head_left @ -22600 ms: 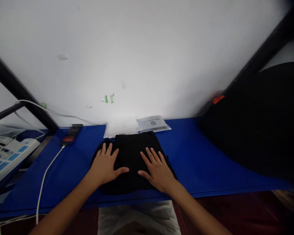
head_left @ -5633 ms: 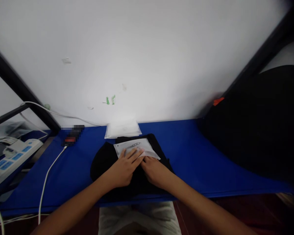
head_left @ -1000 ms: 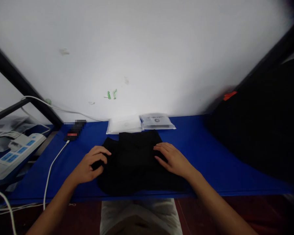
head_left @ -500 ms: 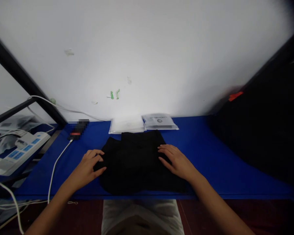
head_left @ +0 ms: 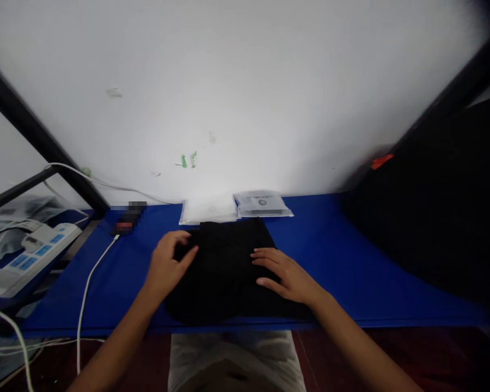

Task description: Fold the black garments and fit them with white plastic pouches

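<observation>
A black folded garment [head_left: 224, 272] lies on the blue tabletop in front of me, close to its front edge. My left hand [head_left: 169, 264] is at its upper left side, with the fingers curled and the thumb over the cloth; a fold of black fabric shows between them. Some of the left fingertips are hidden. My right hand [head_left: 288, 275] rests flat on the garment's right side, fingers stretched out and slightly apart.
Two flat plastic packets, a white one [head_left: 208, 209] and a printed one [head_left: 263, 203], lie against the wall behind the garment. At left are a blurred dark device [head_left: 128, 219] on a white cable and a power strip [head_left: 35, 258]. A large black mass [head_left: 441, 218] fills the right side.
My left hand has moved inward and up onto the garment, and the cloth's left upper side has come in with it. My right hand has shifted slightly left over the fabric.
</observation>
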Demonstrator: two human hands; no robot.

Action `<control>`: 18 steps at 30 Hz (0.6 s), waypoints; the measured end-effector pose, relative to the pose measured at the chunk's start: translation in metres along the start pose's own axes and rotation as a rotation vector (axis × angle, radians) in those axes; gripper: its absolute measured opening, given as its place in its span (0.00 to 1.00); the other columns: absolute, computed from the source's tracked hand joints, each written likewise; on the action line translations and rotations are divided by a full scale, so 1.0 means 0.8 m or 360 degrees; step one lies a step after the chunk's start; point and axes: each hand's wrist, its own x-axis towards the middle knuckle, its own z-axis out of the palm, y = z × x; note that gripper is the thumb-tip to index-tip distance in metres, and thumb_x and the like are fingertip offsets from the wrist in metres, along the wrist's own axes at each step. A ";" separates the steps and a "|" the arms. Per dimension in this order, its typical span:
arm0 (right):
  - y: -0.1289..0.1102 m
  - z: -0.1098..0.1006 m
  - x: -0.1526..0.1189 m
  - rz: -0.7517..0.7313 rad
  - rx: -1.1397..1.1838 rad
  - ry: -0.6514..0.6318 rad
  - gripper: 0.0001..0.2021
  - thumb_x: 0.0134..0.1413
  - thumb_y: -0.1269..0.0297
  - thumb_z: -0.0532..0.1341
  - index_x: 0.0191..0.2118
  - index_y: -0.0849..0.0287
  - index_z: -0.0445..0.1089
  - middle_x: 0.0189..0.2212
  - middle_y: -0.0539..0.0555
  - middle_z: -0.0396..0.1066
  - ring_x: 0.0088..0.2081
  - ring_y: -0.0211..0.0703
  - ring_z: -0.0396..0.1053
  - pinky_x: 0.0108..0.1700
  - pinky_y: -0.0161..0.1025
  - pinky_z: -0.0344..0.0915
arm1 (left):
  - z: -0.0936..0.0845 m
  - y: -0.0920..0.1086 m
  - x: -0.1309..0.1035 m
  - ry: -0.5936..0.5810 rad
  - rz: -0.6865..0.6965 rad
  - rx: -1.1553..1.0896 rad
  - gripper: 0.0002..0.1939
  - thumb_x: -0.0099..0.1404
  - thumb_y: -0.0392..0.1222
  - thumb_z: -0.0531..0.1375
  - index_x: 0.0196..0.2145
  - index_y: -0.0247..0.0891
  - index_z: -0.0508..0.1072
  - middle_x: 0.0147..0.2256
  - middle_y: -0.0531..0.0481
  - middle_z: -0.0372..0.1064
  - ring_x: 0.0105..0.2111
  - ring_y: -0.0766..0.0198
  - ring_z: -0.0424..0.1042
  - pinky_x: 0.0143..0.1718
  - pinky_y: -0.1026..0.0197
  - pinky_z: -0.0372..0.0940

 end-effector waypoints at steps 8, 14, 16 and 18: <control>0.002 -0.001 -0.003 0.0038 0.0015 -0.0006 0.16 0.63 0.55 0.59 0.51 0.58 0.69 0.53 0.61 0.71 0.58 0.54 0.64 0.58 0.54 0.64 | 0.014 -0.012 -0.026 -0.0351 0.0099 -0.0028 0.11 0.69 0.47 0.55 0.47 0.43 0.70 0.47 0.47 0.72 0.49 0.57 0.71 0.55 0.50 0.63; 0.004 -0.002 -0.005 0.0039 0.0038 0.0101 0.15 0.64 0.57 0.58 0.52 0.57 0.67 0.52 0.61 0.70 0.58 0.53 0.64 0.57 0.53 0.65 | 0.016 -0.026 -0.055 -0.0161 -0.0292 0.0620 0.21 0.62 0.59 0.60 0.40 0.39 0.74 0.58 0.38 0.61 0.57 0.39 0.58 0.55 0.33 0.55; 0.004 -0.003 -0.005 0.0033 0.0043 0.0161 0.14 0.64 0.58 0.57 0.51 0.57 0.67 0.51 0.61 0.71 0.57 0.52 0.65 0.56 0.53 0.66 | 0.020 -0.023 -0.057 -0.0258 -0.0300 0.0709 0.22 0.60 0.60 0.61 0.39 0.38 0.75 0.62 0.38 0.57 0.59 0.37 0.55 0.56 0.32 0.52; 0.005 -0.003 -0.006 0.0037 0.0040 0.0210 0.13 0.64 0.59 0.57 0.50 0.57 0.68 0.51 0.61 0.71 0.56 0.52 0.66 0.56 0.52 0.67 | 0.022 -0.020 -0.052 -0.0271 -0.0291 0.0730 0.20 0.59 0.58 0.63 0.38 0.37 0.74 0.61 0.37 0.58 0.59 0.37 0.56 0.57 0.33 0.52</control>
